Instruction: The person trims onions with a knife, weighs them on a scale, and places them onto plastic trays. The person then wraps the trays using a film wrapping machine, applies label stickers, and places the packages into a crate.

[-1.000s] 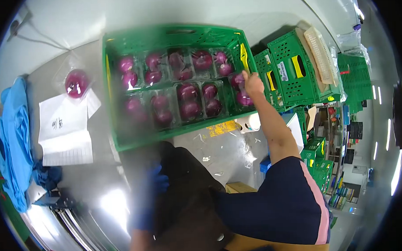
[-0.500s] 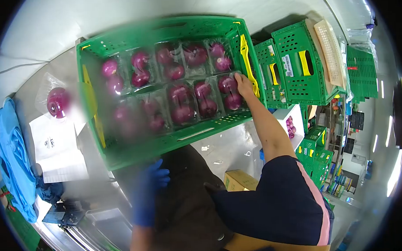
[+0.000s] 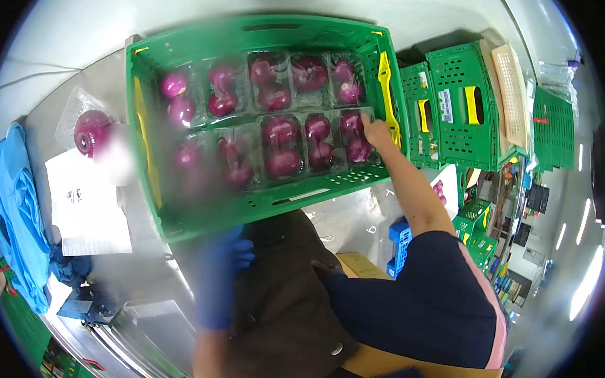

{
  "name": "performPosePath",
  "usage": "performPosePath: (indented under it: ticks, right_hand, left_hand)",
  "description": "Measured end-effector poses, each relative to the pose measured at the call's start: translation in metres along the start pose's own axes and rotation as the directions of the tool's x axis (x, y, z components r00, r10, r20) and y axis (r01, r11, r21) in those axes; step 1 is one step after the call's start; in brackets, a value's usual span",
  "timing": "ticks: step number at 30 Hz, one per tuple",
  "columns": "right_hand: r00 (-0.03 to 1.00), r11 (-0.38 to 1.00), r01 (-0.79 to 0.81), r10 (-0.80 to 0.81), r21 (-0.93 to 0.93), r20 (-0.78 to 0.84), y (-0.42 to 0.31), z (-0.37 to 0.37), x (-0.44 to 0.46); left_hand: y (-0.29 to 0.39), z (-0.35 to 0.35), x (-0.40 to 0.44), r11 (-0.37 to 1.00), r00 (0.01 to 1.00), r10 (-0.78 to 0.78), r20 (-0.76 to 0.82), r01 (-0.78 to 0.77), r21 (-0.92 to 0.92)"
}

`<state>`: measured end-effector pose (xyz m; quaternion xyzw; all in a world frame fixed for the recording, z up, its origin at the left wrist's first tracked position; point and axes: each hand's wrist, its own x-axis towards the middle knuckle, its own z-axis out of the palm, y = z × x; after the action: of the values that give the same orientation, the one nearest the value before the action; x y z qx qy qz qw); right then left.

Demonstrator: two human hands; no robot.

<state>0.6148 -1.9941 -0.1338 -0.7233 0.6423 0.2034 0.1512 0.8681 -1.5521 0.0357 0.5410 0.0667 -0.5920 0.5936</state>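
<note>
Right hand [image 3: 379, 133] at onion pack [image 3: 356, 149] in green crate [image 3: 276, 208]
I see the pack just left of these fingers [image 3: 369, 125]; whether they pinch it, I cannot tell. Left hand [image 3: 241, 252], by the crate's near side, is too blurred to judge.

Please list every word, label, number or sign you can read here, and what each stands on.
Nothing can be read with certainty.
White paper: dark handwritten marks, too small and blurred to quote.
Pale label on the stacked green crate at the right: print too small to read.
Onion packs in the large crate: no lettering I can make out.
</note>
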Motion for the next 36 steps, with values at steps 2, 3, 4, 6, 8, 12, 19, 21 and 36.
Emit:
performPosePath:
  ticks: [2, 3, 4, 6, 8, 12, 19, 21, 36]
  right_hand:
    - [0.994, 0.991, -0.106, 0.103, 0.080, 0.040, 0.002, 0.019, 0.007]
    - [0.992, 0.987, -0.125, 0.123, 0.097, 0.025, -0.002, 0.027, 0.005]
    - [0.990, 0.984, -0.140, 0.140, 0.113, 0.008, -0.004, 0.028, 0.005]
    - [0.996, 0.999, -0.048, 0.047, 0.012, 0.077, 0.012, 0.032, 0.018]
    - [0.936, 0.907, 0.332, -0.283, -0.260, 0.208, 0.032, 0.019, 0.034]
    - [0.829, 0.817, 0.422, -0.523, -0.392, -0.198, -0.045, -0.048, -0.039]
    - [0.339, 0.199, 0.823, -0.923, 0.532, -0.179, -0.339, -0.062, -0.244]
    - [0.026, -0.015, 0.849, -0.997, 0.528, -0.069, -0.400, -0.042, -0.298]
    - [-0.348, -0.403, 0.902, -0.890, -0.154, 0.293, -0.480, 0.092, -0.397]
  left_hand:
    - [-0.004, -0.004, 0.000, 0.999, 1.000, 0.005, -0.017, -0.006, -0.040]
    - [-0.004, -0.004, -0.001, 0.999, 1.000, -0.005, -0.030, 0.004, -0.039]
    - [-0.005, -0.003, -0.001, 0.999, 0.999, -0.013, -0.044, 0.011, -0.042]
    - [-0.004, -0.002, -0.001, 0.999, 0.999, -0.050, -0.008, 0.050, -0.022]
    - [-0.002, -0.002, -0.004, 0.997, 0.998, -0.052, 0.019, 0.053, -0.057]
    - [-0.001, -0.014, -0.014, 0.982, 0.999, 0.033, -0.015, -0.035, -0.186]
    - [0.000, -0.030, -0.035, 0.927, 0.967, 0.217, -0.135, -0.248, -0.282]
    - [-0.004, -0.037, -0.045, 0.886, 0.929, 0.277, -0.244, -0.345, -0.310]
    - [-0.045, -0.044, -0.109, 0.729, 0.687, 0.316, -0.654, -0.617, -0.296]
